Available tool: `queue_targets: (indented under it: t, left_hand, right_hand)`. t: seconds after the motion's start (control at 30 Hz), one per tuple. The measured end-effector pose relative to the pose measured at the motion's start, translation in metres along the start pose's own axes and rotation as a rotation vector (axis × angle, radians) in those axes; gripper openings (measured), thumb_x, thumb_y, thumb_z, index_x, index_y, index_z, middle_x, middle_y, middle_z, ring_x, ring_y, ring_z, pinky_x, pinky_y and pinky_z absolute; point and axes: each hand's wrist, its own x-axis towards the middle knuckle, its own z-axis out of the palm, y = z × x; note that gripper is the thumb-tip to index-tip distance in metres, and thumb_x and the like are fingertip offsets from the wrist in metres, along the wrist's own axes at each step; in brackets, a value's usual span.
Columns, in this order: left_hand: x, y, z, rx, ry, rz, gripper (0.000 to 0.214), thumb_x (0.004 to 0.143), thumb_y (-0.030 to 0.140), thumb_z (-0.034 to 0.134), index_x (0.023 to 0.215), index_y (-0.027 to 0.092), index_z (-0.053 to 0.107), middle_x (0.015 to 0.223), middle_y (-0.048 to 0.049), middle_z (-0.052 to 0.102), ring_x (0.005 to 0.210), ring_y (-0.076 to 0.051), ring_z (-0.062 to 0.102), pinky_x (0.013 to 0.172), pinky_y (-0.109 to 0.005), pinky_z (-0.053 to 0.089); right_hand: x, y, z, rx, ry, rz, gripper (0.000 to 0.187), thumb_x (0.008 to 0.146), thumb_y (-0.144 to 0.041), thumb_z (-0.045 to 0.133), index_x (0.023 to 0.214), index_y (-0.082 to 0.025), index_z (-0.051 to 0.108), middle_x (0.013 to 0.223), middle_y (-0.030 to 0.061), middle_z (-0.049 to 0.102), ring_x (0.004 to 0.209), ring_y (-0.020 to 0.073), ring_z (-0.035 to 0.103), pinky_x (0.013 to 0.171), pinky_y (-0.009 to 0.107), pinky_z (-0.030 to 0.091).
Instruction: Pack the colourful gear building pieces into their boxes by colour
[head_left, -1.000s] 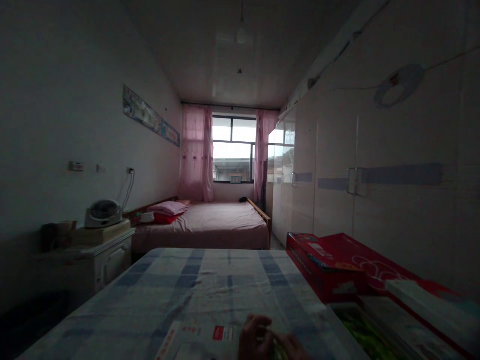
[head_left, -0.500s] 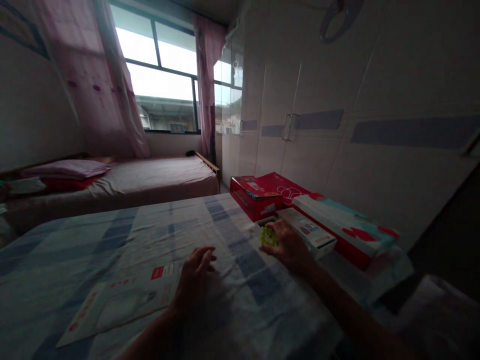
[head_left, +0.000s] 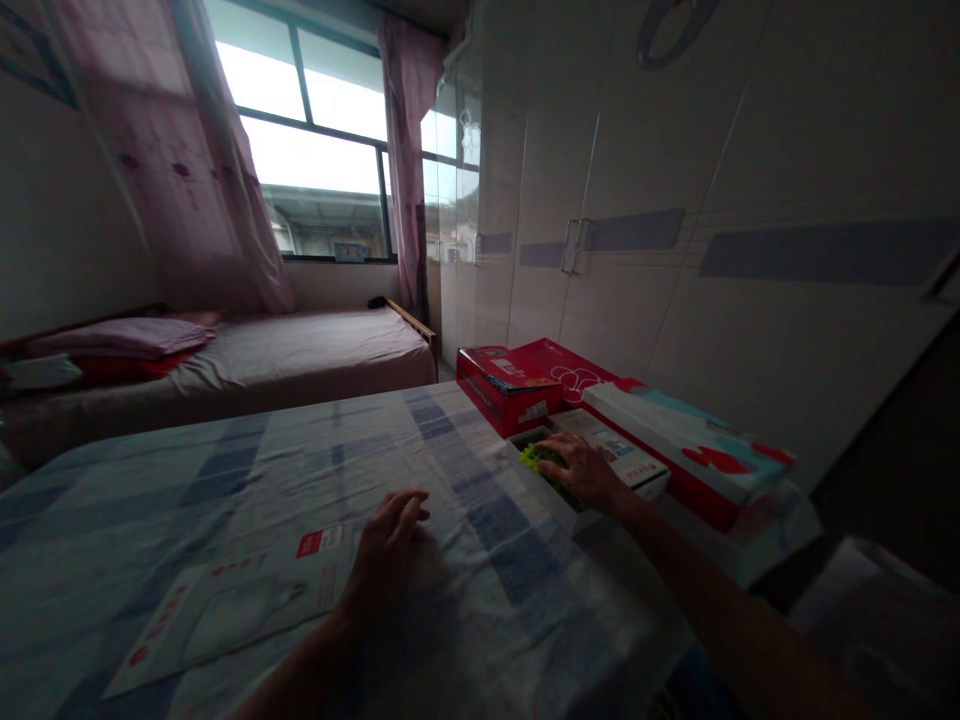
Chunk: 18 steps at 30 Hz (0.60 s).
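My right hand (head_left: 581, 470) reaches down into an open white box (head_left: 576, 520), its fingers curled over a bumpy yellow-green object (head_left: 531, 457) there. The hand covers much of that object, and its kind does not show. My left hand (head_left: 390, 525) rests on the checked tablecloth (head_left: 315, 490), holding nothing, its fingers loosely bent and apart. Beside that hand lies a flat white printed packet or card (head_left: 247, 610) with a red label. A white carton (head_left: 630, 462) sits right of the open box, close to my right hand.
A red box (head_left: 506, 395) stands behind the open one. To the right lies a long red, white and pale blue box (head_left: 690, 440). A bed (head_left: 322, 350) is beyond the table, under a window, and a tall wardrobe (head_left: 637, 310) lines the right side.
My right hand has lowered the yellow-green object into the open white box. My left hand stays where it was. The view has shifted slightly.
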Motion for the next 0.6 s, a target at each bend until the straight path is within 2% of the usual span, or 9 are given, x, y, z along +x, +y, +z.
queue_targets:
  t: [0.2,0.43,0.6]
  left_hand:
    - [0.000,0.005,0.001,0.007,0.014,0.003,0.041,0.077,0.051,0.047,0.086,0.016,0.065,0.086,-0.0066,0.064,0.075,-0.019,0.064,0.059,-0.028,0.052]
    - [0.002,-0.004,0.000,0.015,-0.010,0.015,0.040,0.079,0.049,0.045,0.089,0.017,0.065,0.090,-0.0064,0.064,0.075,-0.018,0.064,0.061,-0.028,0.052]
    - [0.001,0.002,0.001,0.014,-0.010,0.021,0.041,0.077,0.050,0.045,0.086,0.016,0.066,0.088,-0.0072,0.064,0.074,-0.018,0.064,0.059,-0.027,0.050]
  right_hand:
    - [0.003,-0.004,0.003,-0.094,0.021,-0.005,0.035,0.081,-0.045,0.054,0.106,-0.022,0.063,0.107,0.0073,0.060,0.103,0.0235,0.051,0.086,0.040,0.035]
    - [0.005,-0.016,0.008,-0.256,0.104,0.107,0.034,0.081,-0.046,0.053,0.098,-0.018,0.064,0.103,0.0110,0.059,0.102,0.0261,0.047,0.085,0.041,0.035]
    - [0.008,-0.005,0.006,-0.082,0.193,0.037,0.032,0.088,-0.039,0.044,0.106,-0.019,0.062,0.118,0.0080,0.056,0.109,0.0216,0.047,0.092,0.037,0.035]
